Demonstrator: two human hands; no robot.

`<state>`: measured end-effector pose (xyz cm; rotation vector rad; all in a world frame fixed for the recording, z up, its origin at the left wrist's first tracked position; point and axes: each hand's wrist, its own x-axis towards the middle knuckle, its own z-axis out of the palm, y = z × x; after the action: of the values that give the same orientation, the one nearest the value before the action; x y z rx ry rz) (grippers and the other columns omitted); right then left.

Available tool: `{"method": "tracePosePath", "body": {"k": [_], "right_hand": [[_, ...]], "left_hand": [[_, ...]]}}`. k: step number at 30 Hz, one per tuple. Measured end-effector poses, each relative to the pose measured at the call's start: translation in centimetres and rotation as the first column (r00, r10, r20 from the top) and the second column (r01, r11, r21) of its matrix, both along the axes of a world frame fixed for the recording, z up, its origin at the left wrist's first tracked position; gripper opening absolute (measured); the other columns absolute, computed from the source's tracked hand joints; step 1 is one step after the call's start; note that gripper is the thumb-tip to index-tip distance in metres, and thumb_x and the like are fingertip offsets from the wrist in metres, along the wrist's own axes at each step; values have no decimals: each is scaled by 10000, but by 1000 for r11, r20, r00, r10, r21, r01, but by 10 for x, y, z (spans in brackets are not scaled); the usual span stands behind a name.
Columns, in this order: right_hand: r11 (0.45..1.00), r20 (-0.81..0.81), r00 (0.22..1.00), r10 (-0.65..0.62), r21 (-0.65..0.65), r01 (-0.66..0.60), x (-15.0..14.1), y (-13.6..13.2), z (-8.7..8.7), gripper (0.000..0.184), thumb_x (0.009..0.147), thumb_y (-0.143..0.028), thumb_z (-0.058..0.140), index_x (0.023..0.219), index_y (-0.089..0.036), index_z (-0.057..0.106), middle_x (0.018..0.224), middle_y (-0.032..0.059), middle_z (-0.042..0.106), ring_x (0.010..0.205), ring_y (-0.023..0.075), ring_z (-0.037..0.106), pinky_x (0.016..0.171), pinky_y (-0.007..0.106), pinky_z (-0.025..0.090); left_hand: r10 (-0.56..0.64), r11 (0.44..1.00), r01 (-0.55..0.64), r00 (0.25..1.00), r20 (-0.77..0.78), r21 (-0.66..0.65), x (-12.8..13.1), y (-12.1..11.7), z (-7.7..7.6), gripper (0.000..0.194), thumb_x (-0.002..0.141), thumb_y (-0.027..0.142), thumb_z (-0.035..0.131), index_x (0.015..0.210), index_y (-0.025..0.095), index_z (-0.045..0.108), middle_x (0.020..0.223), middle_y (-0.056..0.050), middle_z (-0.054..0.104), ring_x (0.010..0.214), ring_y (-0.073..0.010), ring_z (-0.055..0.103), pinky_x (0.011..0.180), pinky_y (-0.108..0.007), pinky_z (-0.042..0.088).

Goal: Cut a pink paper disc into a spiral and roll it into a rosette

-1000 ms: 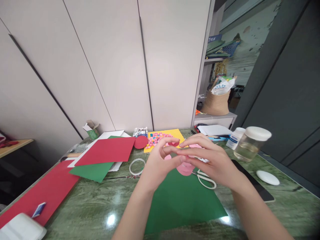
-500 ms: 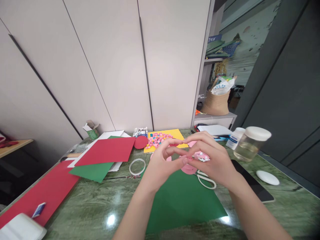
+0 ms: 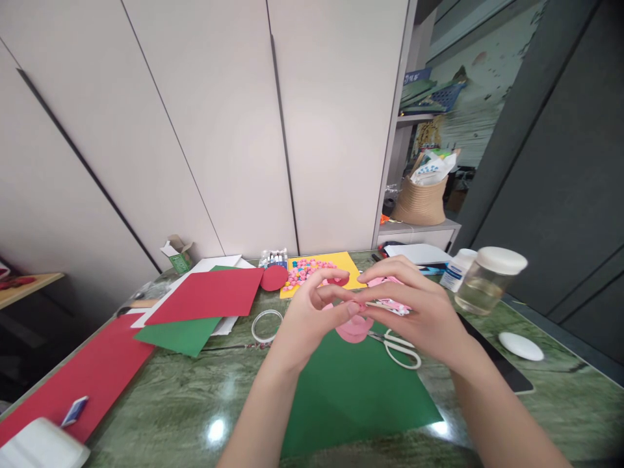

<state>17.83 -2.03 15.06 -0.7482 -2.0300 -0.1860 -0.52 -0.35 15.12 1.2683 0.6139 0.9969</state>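
Note:
A round, curling piece of pink paper (image 3: pixel 353 330) hangs below my fingertips, above the green sheet (image 3: pixel 361 396). My left hand (image 3: pixel 316 318) pinches its upper edge between thumb and fingers. From the other side, my right hand (image 3: pixel 412 309) pinches the same pink paper, its thumb and fingertips meeting the left ones. Their fingers partly cover the pinched edge. White-handled scissors (image 3: pixel 402 351) lie beneath my right hand, on the green sheet. Behind that hand are pink paper scraps (image 3: pixel 394 305), partly hidden.
Left of my hands are a tape roll (image 3: pixel 266 325), a red sheet (image 3: pixel 207 296) over green and white ones, and a red circle (image 3: pixel 274 277). Pink beads (image 3: pixel 309 272) lie on yellow paper (image 3: pixel 344 263). A lidded jar (image 3: pixel 490 283) and a black tablet (image 3: pixel 502 364) are at right.
The pink paper has shifted left and more of it shows below my fingers. Both hands keep their pinch, with the left fingertips slightly further left and the upper index fingers farther apart.

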Motion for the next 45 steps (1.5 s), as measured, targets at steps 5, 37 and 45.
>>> {"method": "tracePosePath", "body": {"k": [5,37,45], "right_hand": [[999,11,999,42,-33,-41,0,1,-2,243,864,-137,602,1043,-293,658,1024,54,641,974,208,576,798,395,501],[1000,34,999,22,-4,-22,0,0,1,200,845,-126,629,996,-257,645,1014,51,641,969,199,559,810,375,480],[999,24,999,39,-21,-39,-5,3,-4,297,877,-106,574,1109,-283,629,1033,57,654,996,205,568,810,383,494]], "left_hand": [[6,1000,-5,999,-43,25,-2,1,-1,394,700,242,748,1036,224,543,796,6,672,700,-120,589,699,-272,418],[38,999,-38,999,-38,18,0,1,-2,397,689,224,760,1028,229,554,761,22,655,735,-110,594,676,-244,444],[44,997,-42,998,-42,60,-1,4,-6,402,715,224,740,1061,219,536,815,0,675,761,-119,618,704,-249,456]]}}
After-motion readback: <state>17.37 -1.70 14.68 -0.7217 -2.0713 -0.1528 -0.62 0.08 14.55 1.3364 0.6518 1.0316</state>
